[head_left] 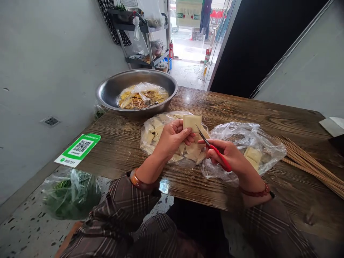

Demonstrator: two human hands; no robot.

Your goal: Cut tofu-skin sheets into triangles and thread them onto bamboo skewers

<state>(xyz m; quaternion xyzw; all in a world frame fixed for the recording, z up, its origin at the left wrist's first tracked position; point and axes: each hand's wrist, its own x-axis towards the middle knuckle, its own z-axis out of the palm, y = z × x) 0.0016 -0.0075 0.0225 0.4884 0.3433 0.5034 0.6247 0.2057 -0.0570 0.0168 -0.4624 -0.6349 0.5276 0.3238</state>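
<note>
A pale, flat square of what looks like tofu sheet is pinched upright between the thumb and fingers of my left hand. My right hand grips red-handled scissors, their dark blades reaching the right side of the square. Beneath both hands, an open clear plastic bag holds several cut pale pieces. To the right of my right hand lies a second crumpled clear bag with a few pale squares in it.
A large steel basin with bagged skewered food stands at the table's back left. Thin wooden sticks lie on the right. A green QR card rests at the left edge, above a bag of greens. A shelf rack stands behind.
</note>
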